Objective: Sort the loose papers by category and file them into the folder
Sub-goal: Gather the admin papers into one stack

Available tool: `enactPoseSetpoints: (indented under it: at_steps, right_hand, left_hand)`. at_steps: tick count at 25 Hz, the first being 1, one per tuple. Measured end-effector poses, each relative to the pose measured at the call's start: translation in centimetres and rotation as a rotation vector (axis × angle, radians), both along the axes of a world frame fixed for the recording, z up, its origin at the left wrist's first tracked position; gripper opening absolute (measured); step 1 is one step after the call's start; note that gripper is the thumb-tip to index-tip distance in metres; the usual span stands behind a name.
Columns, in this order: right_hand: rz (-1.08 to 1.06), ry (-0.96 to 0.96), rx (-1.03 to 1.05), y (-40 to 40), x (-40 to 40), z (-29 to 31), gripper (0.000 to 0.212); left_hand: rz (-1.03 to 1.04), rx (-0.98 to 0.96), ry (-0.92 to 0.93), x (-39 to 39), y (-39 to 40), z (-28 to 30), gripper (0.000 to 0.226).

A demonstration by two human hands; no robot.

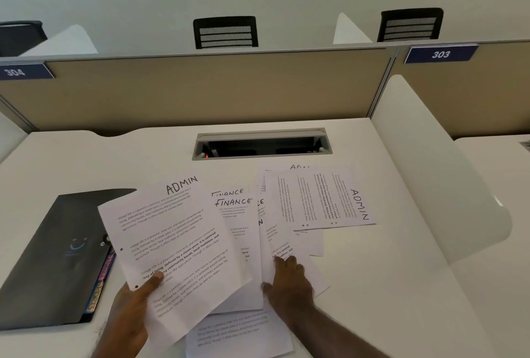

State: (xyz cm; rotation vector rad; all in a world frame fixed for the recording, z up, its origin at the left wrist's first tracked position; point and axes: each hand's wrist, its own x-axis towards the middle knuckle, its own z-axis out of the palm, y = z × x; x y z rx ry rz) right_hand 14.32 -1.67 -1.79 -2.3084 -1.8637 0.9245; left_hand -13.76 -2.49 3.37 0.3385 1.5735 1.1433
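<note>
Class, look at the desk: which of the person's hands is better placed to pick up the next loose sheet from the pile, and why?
The right hand. It already rests on the loose white printed sheets spread on the white desk, holding nothing. The left hand is busy gripping the white ADMIN sheet beside the black folder.
</note>
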Motion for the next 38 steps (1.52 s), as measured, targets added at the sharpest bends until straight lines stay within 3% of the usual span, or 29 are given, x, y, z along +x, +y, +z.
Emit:
enactPoseSetpoints:
  at_steps: [3, 6, 11, 21, 25, 27, 29, 31, 34, 38]
  right_hand:
    - [0.080, -0.067, -0.085, -0.4, -0.7, -0.2, 0.107]
    - [0.087, -0.105, -0.107, -0.2, -0.9, -0.2, 0.110]
    - [0.095, -0.138, -0.089, 0.4, -1.5, 0.1, 0.100]
    - [0.055, -0.012, -0.165, 1.6, -1.4, 0.2, 0.084]
    - [-0.062, 0.074, 0.036, 2.5, 1.6, 0.1, 0.043]
    - [-0.205, 0.044, 0.171, 4.2, 5.2, 0.2, 0.038]
    - [-0.307, -0.109, 0.261, 6.3, 10.1, -0.2, 0.045]
    - [-0.380, -0.243, 0.173, 8.3, 14.8, -0.9, 0.062]
    - [-0.505, -0.244, -0.015, 10.0, 18.8, -1.7, 0.086]
    - [-0.500, -0.299, 0.011, 11.5, 18.8, -1.6, 0.092]
  left_hand:
    - [-0.006, 0.007, -0.012, 0.0, 0.1, -0.2, 0.046]
    - [-0.003, 0.022, -0.017, -0.1, 0.5, -0.2, 0.045]
    - [-0.010, 0.053, -0.019, -0.2, 0.6, -0.5, 0.045]
    - [0.019, 0.029, -0.027, -0.5, 0.2, -0.3, 0.047]
    - [0.016, 0.026, -0.015, -0.9, 0.0, -0.2, 0.051]
    - [0.024, 0.011, 0.005, -1.3, -0.1, -0.4, 0.051]
    - [0.028, 0.007, 0.002, -1.2, -0.2, -0.5, 0.049]
    - [0.033, -0.011, 0.006, -1.0, -0.2, -0.8, 0.047]
    - [0.024, -0.051, -0.007, -0.8, 0.5, -0.7, 0.048]
    - [0.020, -0.027, 0.004, -0.3, 1.3, -0.8, 0.047]
